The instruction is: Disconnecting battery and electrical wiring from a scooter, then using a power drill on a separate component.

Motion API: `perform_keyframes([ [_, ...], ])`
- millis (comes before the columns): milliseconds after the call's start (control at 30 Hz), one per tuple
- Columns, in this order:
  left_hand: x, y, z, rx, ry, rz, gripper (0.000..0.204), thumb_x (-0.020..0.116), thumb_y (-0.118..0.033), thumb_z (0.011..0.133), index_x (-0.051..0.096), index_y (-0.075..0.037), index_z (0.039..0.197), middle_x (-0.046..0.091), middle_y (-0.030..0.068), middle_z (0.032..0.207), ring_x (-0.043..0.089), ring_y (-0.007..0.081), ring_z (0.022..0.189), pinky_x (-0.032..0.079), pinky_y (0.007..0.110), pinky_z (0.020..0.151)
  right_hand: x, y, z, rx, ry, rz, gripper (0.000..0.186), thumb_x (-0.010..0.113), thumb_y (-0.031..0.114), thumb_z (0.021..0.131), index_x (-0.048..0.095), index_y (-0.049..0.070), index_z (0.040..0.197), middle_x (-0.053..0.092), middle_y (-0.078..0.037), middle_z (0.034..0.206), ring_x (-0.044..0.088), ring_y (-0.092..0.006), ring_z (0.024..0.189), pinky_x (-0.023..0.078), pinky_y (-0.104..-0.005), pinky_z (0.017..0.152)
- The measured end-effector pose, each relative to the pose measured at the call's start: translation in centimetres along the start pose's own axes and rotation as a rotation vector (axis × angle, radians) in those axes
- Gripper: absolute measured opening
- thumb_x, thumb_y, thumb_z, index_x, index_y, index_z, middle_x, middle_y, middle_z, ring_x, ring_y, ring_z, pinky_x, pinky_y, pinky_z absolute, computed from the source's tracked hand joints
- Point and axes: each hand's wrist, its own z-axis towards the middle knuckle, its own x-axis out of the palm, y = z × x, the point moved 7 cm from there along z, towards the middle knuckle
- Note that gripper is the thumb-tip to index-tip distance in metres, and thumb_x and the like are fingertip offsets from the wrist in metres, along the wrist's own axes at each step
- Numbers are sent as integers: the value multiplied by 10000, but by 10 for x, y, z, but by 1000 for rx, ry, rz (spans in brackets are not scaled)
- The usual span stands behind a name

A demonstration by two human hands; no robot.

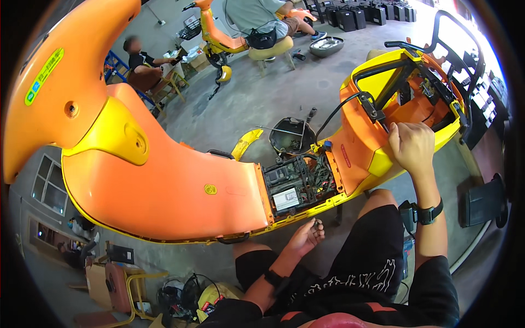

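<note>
An orange and yellow electric scooter (180,186) stretches across in front of me. My right hand (413,146) is closed in a fist at the near edge of its open seat compartment (421,101); what the fingers hold is hidden. Below the scooter's yellow side rail (311,212), my left hand (306,239) is held low with the fingertips pinched together. A tiny dark thing shows at those fingertips, too small to name. Close to the left hand, the floor section's uncovered bay shows a silver box (285,199) and a tangle of wires (322,175).
Beyond the scooter, a black basin (290,135) with tools stands beside a yellow curved panel (247,143). A person (262,22) sits on a stool near another scooter (216,33). Black battery boxes (347,19) line the back. A chair (123,284) stands lower left.
</note>
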Motion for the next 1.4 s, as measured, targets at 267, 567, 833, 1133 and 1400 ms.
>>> perform_keyframes([
  [267, 14, -10, -10, 39, 39, -163, 255, 450, -302, 1042, 546, -104, 914, 465, -34, 679, 445, 102, 607, 388, 267, 640, 2, 0, -1, 10, 7, -29, 343, 598, 200, 861, 542, 60, 554, 527, -123, 514, 520, -315, 473, 419, -413, 516],
  [567, 14, -14, -16, 105, 132, -248, 294, 431, -358, 1043, 553, -119, 923, 463, -47, 752, 411, 79, 631, 376, 256, 675, 2, 0, -2, 26, 19, -31, 334, 595, 206, 865, 549, 58, 569, 538, -127, 525, 525, -323, 482, 418, -416, 519],
  [833, 9, -24, -12, 228, 65, -109, 194, 480, -288, 1030, 589, -128, 1039, 585, -3, 968, 531, 110, 793, 451, 316, 805, 3, -1, -1, 18, 3, -31, 347, 599, 214, 868, 561, 60, 560, 543, -134, 525, 521, -328, 473, 421, -419, 513],
  [1133, -11, -2, 0, 146, 49, -110, 388, 453, -451, 1007, 561, -78, 1009, 532, -12, 793, 495, 124, 693, 431, 315, 755, 0, -3, -7, 2, 42, -85, 358, 573, 249, 911, 570, 64, 605, 563, -131, 562, 538, -335, 506, 425, -430, 526],
  [1400, -10, -4, -6, 155, -94, 1, 442, 447, -480, 1002, 545, -55, 931, 477, -20, 665, 455, 124, 583, 405, 306, 642, -31, 75, -40, -80, -197, 238, 200, 683, 31, 806, 617, 48, 994, 649, -109, 965, 611, -326, 950, 453, -413, 858],
])
